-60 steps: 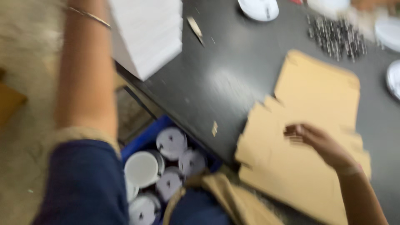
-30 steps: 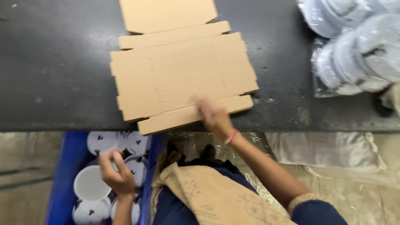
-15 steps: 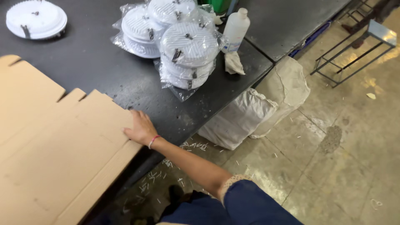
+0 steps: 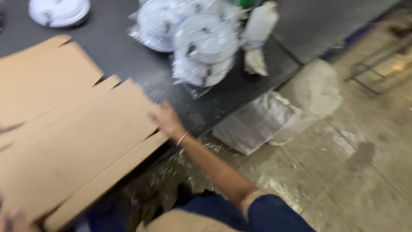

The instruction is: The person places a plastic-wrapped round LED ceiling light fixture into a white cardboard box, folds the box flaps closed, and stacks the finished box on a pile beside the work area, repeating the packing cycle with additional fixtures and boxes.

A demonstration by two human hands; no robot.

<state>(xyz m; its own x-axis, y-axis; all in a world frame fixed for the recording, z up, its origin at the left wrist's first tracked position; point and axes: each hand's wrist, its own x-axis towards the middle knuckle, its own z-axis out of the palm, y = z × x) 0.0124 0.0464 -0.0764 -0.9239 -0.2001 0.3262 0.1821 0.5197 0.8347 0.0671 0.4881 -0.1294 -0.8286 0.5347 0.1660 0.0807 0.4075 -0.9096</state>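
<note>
Your right hand rests fingers-flat on the flattened cardboard box blank overhanging the dark table (left hand at its near corner, grip unclear), so it may slide off.

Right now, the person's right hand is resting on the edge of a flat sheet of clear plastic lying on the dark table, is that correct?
Not quite: in the head view the right hand rests on the edge of a flat brown cardboard sheet, not clear plastic. It does lie on the dark table.
</note>
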